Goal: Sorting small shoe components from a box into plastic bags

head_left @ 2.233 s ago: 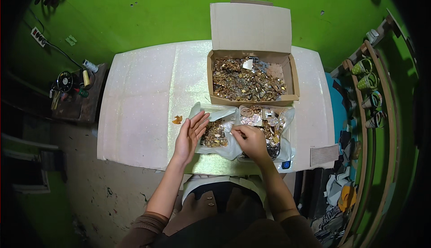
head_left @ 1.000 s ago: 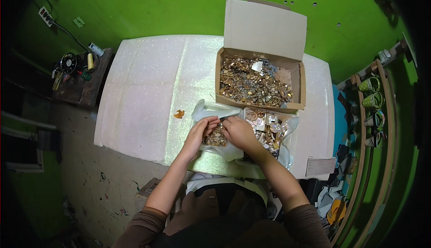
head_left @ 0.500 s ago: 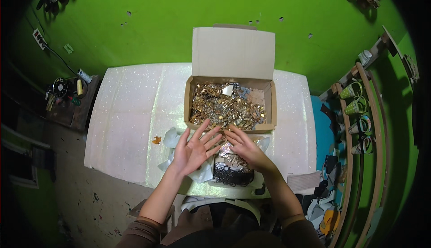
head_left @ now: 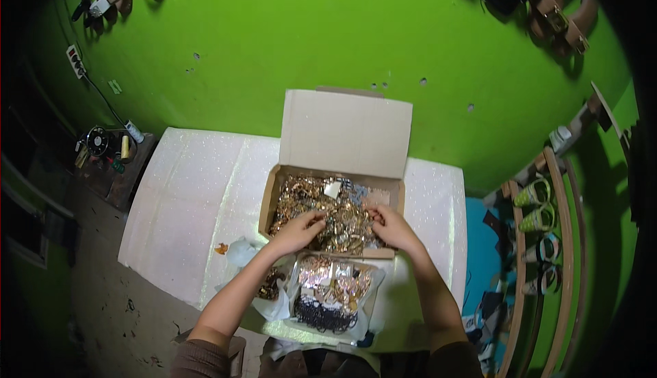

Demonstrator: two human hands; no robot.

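An open cardboard box (head_left: 345,135), its lid raised against the wall, holds a heap of small gold and silver metal pieces (head_left: 342,224). My left hand (head_left: 300,233) is over the left part of the heap, its fingers curled and closed at the pieces. Over the right part is my right hand (head_left: 391,229), also with bent, closed fingers. What either hand pinches is too small to make out. In front of the box stands a clear plastic container (head_left: 369,313) with shiny pieces and black chain-like pieces (head_left: 325,315). Beside it lies an opened pale plastic bag (head_left: 241,251) with brownish pieces.
A glittery white cover (head_left: 178,200) lies over the table. At the left, a small dark stand (head_left: 113,183) carries thread spools. On the right stands a wooden rack (head_left: 564,241) with sandals (head_left: 537,217). More footwear (head_left: 558,8) hangs on the green wall.
Both hands have moved from spread open above the plastic container forward into the box, and their fingers have curled. The view has tilted up, showing more of the wall and the container.
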